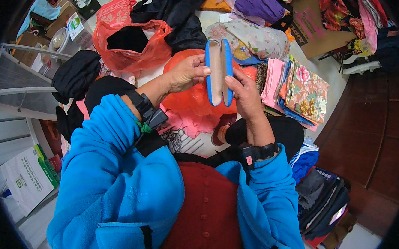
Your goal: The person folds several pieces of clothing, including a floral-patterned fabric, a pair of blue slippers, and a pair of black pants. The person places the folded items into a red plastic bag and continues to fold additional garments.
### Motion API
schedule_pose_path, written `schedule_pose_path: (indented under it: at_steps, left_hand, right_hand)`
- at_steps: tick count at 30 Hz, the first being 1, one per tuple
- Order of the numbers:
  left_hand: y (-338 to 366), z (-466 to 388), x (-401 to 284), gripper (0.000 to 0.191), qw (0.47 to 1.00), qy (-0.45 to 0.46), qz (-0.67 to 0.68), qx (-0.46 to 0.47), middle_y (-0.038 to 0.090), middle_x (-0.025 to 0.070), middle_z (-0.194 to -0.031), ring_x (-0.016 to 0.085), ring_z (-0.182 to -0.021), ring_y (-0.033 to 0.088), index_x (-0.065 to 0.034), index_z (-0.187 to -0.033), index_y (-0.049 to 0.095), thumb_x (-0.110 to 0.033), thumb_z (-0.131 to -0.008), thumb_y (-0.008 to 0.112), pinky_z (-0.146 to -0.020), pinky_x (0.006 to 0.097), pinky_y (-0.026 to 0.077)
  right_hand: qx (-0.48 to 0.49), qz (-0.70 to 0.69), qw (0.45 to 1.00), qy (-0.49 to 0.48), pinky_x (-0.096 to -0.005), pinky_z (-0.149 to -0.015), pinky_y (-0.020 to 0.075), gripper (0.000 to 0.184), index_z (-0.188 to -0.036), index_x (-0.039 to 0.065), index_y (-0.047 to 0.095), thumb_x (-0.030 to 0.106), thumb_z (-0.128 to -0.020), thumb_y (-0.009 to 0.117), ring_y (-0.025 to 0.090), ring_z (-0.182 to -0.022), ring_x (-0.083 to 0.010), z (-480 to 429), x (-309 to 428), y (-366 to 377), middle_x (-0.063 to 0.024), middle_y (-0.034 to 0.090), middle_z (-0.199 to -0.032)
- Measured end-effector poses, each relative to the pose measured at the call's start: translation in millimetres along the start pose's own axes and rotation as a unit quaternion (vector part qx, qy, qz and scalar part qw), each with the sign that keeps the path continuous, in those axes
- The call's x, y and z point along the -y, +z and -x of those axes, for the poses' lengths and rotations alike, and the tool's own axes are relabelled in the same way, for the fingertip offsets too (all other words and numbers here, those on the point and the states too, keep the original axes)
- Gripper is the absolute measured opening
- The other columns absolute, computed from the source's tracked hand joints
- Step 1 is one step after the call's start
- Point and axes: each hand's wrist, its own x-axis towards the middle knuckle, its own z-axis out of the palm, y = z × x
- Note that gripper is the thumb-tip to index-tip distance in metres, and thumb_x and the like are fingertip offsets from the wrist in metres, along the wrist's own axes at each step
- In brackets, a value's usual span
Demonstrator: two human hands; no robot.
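Observation:
Between my two hands is a blue glasses case (218, 73), its lid apart from its base so the beige lining faces up. No glasses show inside it. My left hand (190, 70) grips the case's left edge with the thumb on the rim. On the other side, my right hand (245, 91) holds the right edge, thumb on top and fingers partly hidden behind. Directly below the case lies a red plastic bag (184, 95), with pink cloth (194, 122) at its near side.
Folded fabrics (307, 88) are stacked at the right, near a dark red wooden cabinet (361, 136). Another red plastic bag (148, 55) holds something black. Floral cloth (261, 38) lies ahead, beside flattened cardboard (313, 32). Folded dark clothes (322, 199) sit at the lower right.

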Motion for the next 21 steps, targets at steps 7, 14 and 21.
schedule_pose_path:
  at_steps: [7, 14, 21]
  left_hand:
    - [-1, 2, -6, 0.078, 0.999, -0.009, 0.031, -0.011, 0.058, 0.0058, -0.128, 0.017, -0.117, 0.059, -0.0031, -0.139, 0.042, -0.036, -0.079, 0.081, -0.100, 0.0336, 0.048]
    - [5, 1, -6, 0.071, 1.000, 0.014, 0.011, -0.003, 0.060, 0.0021, -0.126, 0.013, -0.110, 0.059, -0.0067, -0.138, 0.045, -0.034, -0.082, 0.079, -0.096, 0.0314, 0.048]
    - [15, -2, -2, 0.066, 0.999, 0.007, 0.009, -0.044, 0.055, 0.0028, -0.126, 0.015, -0.114, 0.055, -0.0086, -0.139, 0.042, -0.019, -0.084, 0.077, -0.102, 0.0356, 0.045]
  right_hand:
    - [0.009, -0.141, 0.990, 0.028, -0.0290, -0.089, 0.0502, 0.050, -0.128, -0.005, 0.055, 0.035, -0.099, 0.055, 0.064, -0.100, -0.0160, 0, 0, -12, -0.0106, 0.066, -0.115]
    - [-0.013, -0.044, 0.998, -0.034, -0.0317, -0.100, 0.0439, 0.058, -0.143, -0.002, 0.041, 0.041, -0.105, 0.042, 0.057, -0.117, -0.0210, -5, -17, 0, -0.0123, 0.056, -0.133]
    - [-0.023, 0.290, 0.946, -0.143, -0.0385, -0.110, 0.0336, 0.062, -0.150, -0.001, 0.028, 0.036, -0.103, 0.044, 0.043, -0.133, -0.0350, -6, -17, 10, -0.0257, 0.041, -0.144]
